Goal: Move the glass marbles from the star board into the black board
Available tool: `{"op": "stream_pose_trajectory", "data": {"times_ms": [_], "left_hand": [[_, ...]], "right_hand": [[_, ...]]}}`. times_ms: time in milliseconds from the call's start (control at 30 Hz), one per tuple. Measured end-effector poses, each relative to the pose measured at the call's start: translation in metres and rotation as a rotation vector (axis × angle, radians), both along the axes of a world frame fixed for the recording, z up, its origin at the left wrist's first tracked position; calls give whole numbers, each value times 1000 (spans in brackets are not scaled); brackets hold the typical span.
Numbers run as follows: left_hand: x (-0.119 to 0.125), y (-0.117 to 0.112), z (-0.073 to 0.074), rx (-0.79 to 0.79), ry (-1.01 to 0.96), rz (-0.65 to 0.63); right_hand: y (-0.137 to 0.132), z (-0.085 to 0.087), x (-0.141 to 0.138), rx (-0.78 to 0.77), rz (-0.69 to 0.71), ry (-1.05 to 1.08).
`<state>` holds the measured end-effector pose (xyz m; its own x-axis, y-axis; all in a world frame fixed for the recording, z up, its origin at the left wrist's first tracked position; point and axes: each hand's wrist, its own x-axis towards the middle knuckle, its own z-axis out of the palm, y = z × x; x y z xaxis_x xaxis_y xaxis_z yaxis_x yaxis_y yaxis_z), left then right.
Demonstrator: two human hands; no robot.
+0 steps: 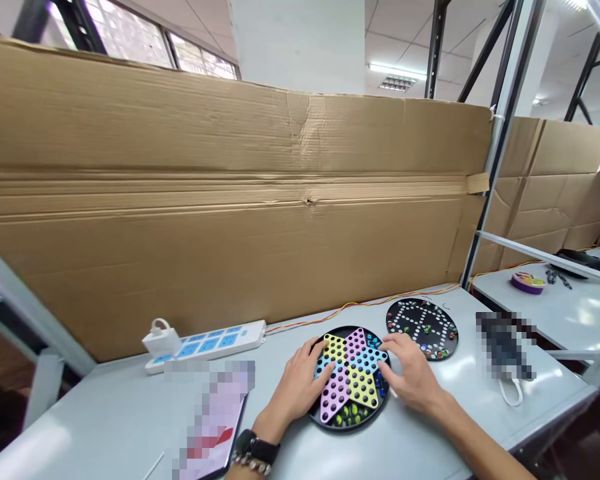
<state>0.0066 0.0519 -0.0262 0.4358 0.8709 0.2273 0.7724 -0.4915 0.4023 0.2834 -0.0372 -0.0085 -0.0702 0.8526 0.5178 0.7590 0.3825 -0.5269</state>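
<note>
A star-shaped Chinese checkers board [349,373] in yellow, pink and blue, full of round holes, lies over a round black tray [351,428]. Green-yellow marbles [351,415] show in the tray's near compartment, and blue marbles [381,385] at its right side. My left hand [300,380] grips the star at its left, thumb and forefinger on either side of the blue point. Opposite it, my right hand [410,373] has thumb and forefinger at the right blue point. My remaining fingers are partly hidden.
Behind the tray lies a second round black board [423,328] with small coloured pieces. A white power strip [207,345] with a plug stands along the cardboard wall [230,267]. A blurred tablet-like device [220,427] lies left, a dark blurred object [505,347] with a white loop right.
</note>
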Motion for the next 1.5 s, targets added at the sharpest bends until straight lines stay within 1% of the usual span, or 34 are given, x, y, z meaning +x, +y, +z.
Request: {"op": "stream_pose_trajectory", "data": {"times_ms": [100, 200, 267, 333, 467, 533, 600, 767, 833, 900, 1000, 1167, 1500], "left_hand": [[1, -1, 3, -28, 11, 7], [2, -2, 5, -38, 13, 12], [2, -2, 5, -34, 10, 11], [2, -2, 4, -31, 11, 8], [0, 0, 3, -35, 11, 10], [0, 1, 2, -30, 0, 8], [0, 1, 1, -26, -5, 2], [0, 1, 2, -19, -9, 2], [0, 0, 4, -23, -5, 6], [1, -1, 6, -33, 0, 8], [1, -3, 7, -27, -11, 2], [1, -3, 6, -19, -10, -3], [2, -5, 6, -13, -4, 5]], "right_hand": [[14, -1, 37, -71, -167, 0], [24, -8, 71, -158, -301, -58], [28, -14, 88, -219, -377, -94], [30, -21, 100, -264, -419, -114], [32, -30, 107, -301, -411, -124], [34, -30, 108, -306, -406, -115], [39, -27, 108, -315, -423, -111], [60, -11, 120, -350, -543, -145], [69, -8, 128, -364, -609, -159], [76, -9, 136, -389, -674, -176], [79, -16, 147, -432, -737, -216], [78, -27, 159, -432, -700, -256], [87, -32, 171, -402, -679, -213]]}}
